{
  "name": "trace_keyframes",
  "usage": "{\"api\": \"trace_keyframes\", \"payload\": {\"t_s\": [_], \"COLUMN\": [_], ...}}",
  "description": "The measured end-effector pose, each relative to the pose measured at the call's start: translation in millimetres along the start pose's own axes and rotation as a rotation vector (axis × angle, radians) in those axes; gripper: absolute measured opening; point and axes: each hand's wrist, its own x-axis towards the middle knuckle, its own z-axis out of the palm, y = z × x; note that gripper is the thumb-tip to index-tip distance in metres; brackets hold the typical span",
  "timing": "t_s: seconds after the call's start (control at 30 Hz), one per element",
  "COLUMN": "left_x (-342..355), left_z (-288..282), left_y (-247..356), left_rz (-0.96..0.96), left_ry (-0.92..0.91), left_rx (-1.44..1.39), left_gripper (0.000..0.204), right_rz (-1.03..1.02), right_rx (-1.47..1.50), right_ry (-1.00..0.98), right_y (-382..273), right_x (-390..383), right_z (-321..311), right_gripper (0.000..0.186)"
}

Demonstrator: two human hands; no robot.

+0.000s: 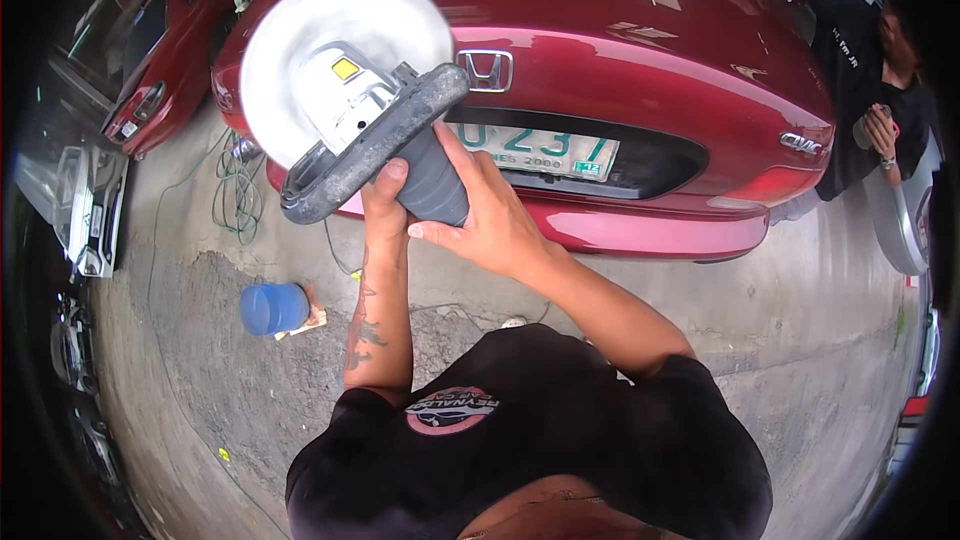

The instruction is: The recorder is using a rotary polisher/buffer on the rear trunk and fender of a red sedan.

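Both my hands hold a car polisher (345,90) with a silver head, a black rubber bumper and a grey ribbed body. Its round white pad (270,60) looks smeared, as if spinning. My right hand (495,215) wraps the grey body from the right, thumb toward me. On the other side my left hand (383,205) grips the tool, its thumb showing and its other fingers hidden. The pad overlaps the left rear of a dark red car (620,70); whether it touches the paint I cannot tell. The licence plate (540,148) sits just beyond my right hand.
A blue tub (272,309) stands on the concrete floor at the left, near a coiled green cable (237,195). A thin cord hangs below the polisher. Another red car (175,60) is parked at the far left. At the right stands a person in a black shirt (845,60).
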Motion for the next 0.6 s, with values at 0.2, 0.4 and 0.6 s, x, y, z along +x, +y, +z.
{"api": "trace_keyframes", "payload": {"t_s": [0.2,0.4,0.6], "left_x": [-19,-93,-131], "left_z": [43,59,51], "left_y": [-4,-63,-140], "left_rz": [0.100,-0.102,-0.034], "left_ry": [0.141,0.222,0.090], "left_rx": [0.103,-0.035,0.308], "left_gripper": [0.078,0.058,0.054], "right_rz": [-0.050,-0.056,0.070], "right_rx": [0.050,0.098,0.036], "right_ry": [0.043,-0.108,-0.106], "right_y": [20,52,67], "right_x": [-12,-66,-132], "right_z": [-24,-52,-77], "right_gripper": [0.110,0.107,0.099]}}
